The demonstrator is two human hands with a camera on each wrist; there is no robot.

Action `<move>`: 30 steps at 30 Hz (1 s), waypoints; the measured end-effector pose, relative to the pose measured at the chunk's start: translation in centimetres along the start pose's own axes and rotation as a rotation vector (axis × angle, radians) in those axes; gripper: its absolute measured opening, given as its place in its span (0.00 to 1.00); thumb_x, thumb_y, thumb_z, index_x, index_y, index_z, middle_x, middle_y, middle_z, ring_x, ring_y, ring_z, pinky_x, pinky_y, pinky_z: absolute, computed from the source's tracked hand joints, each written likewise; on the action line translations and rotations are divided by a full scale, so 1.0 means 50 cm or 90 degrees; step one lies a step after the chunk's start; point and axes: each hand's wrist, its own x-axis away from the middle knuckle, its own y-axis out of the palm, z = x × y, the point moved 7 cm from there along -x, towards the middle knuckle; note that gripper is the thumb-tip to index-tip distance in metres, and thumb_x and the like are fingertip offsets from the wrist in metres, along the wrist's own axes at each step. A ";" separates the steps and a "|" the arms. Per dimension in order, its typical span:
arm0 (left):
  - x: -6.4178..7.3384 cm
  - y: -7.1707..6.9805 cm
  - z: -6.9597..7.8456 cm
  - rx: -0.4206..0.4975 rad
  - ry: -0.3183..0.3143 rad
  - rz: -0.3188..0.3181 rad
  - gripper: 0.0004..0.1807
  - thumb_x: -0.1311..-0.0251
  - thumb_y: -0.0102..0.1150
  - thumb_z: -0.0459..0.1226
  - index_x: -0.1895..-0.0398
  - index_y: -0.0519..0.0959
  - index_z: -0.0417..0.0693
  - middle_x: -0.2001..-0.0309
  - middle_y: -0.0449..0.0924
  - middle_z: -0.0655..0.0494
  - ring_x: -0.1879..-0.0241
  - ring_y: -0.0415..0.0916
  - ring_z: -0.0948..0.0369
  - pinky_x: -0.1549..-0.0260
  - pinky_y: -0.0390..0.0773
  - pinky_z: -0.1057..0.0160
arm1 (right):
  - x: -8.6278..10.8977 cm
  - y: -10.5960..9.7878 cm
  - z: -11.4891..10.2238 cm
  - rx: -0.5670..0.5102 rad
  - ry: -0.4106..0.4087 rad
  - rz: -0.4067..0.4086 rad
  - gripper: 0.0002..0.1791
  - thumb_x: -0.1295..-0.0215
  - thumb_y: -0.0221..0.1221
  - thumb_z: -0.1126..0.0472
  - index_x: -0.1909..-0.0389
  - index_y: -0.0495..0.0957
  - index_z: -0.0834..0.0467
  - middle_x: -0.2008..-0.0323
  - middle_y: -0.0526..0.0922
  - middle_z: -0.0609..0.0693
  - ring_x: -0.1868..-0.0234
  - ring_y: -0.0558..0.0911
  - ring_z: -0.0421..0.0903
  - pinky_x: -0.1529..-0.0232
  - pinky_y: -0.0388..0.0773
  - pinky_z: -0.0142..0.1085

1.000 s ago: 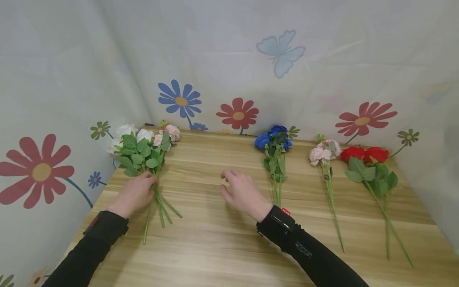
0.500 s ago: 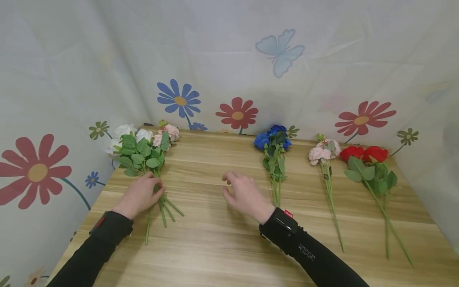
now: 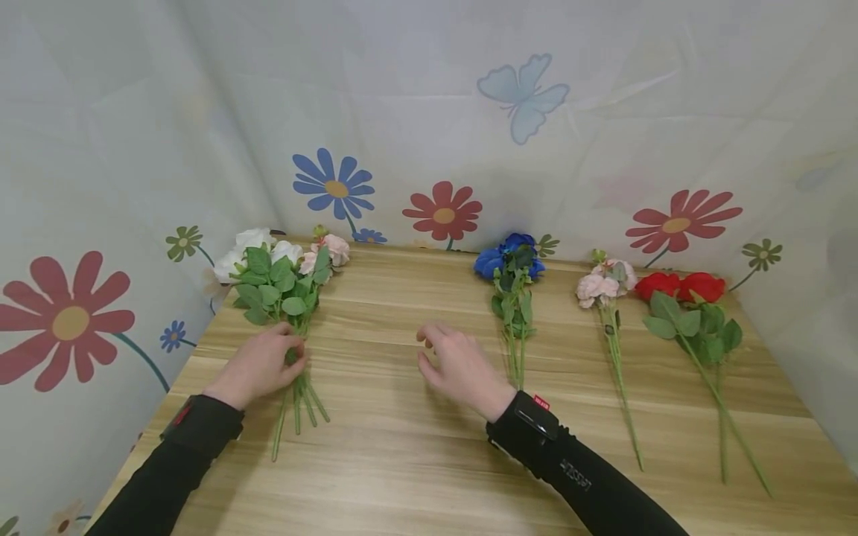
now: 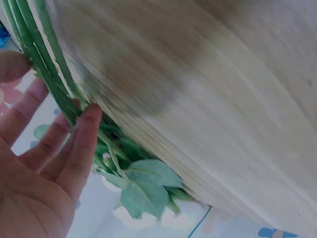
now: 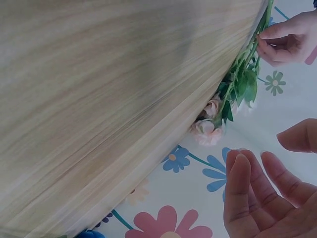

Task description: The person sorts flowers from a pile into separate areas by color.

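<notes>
One bunch of white and pale pink flowers (image 3: pixel 284 279) lies at the left of the counter (image 3: pixel 402 469), its heads at the far edge by the cloth backdrop (image 3: pixel 415 97) and its green stems (image 3: pixel 298 417) reaching back toward the person. Its long axis runs nearly straight away from the body, the lower stem ends fanning slightly apart. The left hand (image 3: pixel 261 365) comes in from the left side and grips the stems just below the leaves, with thumb and fingers (image 4: pixel 84 144) on either side of them; it is plainly the nearer hand. Whether the gripped stretch is raised off the counter or rests on it, I cannot tell. The right hand (image 3: pixel 462 370) is well apart, to the right of the bunch, its fingertips facing across the stems' long axis; its fingers are bent loosely with a gap to the thumb, and they hold nothing. Just beside that hand, on its right, lie blue flowers (image 3: pixel 491 262) with their stems passing behind the wrist. Farther right come a smaller group of pink flowers (image 3: pixel 599 288) and two red flowers (image 3: pixel 700 288), heads at the far side. Behind, the backdrop carries printed daisies and a pale blue butterfly (image 3: pixel 526 97).
</notes>
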 end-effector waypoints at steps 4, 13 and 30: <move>0.000 0.002 0.004 0.010 0.025 -0.025 0.04 0.47 0.64 0.37 0.71 0.79 0.49 0.66 0.71 0.55 0.76 0.66 0.62 0.76 0.71 0.61 | 0.002 0.001 0.001 0.006 -0.003 -0.001 0.10 0.40 0.57 0.62 0.59 0.77 0.60 0.64 0.81 0.51 0.66 0.80 0.43 0.72 0.78 0.33; 0.000 0.002 -0.002 0.030 -0.010 -0.037 0.07 0.47 0.64 0.37 0.65 0.80 0.47 0.56 0.74 0.48 0.66 0.75 0.55 0.68 0.76 0.54 | 0.008 0.002 0.005 -0.007 -0.007 -0.011 0.09 0.39 0.57 0.62 0.58 0.77 0.60 0.63 0.82 0.53 0.66 0.81 0.44 0.72 0.78 0.34; 0.013 -0.021 -0.057 0.099 -0.285 -0.011 0.18 0.38 0.55 0.44 0.66 0.79 0.34 0.75 0.79 0.45 0.79 0.73 0.54 0.79 0.72 0.55 | 0.012 -0.009 0.024 -0.325 0.114 -0.025 0.06 0.39 0.56 0.68 0.60 0.76 0.61 0.68 0.81 0.52 0.67 0.79 0.45 0.65 0.80 0.38</move>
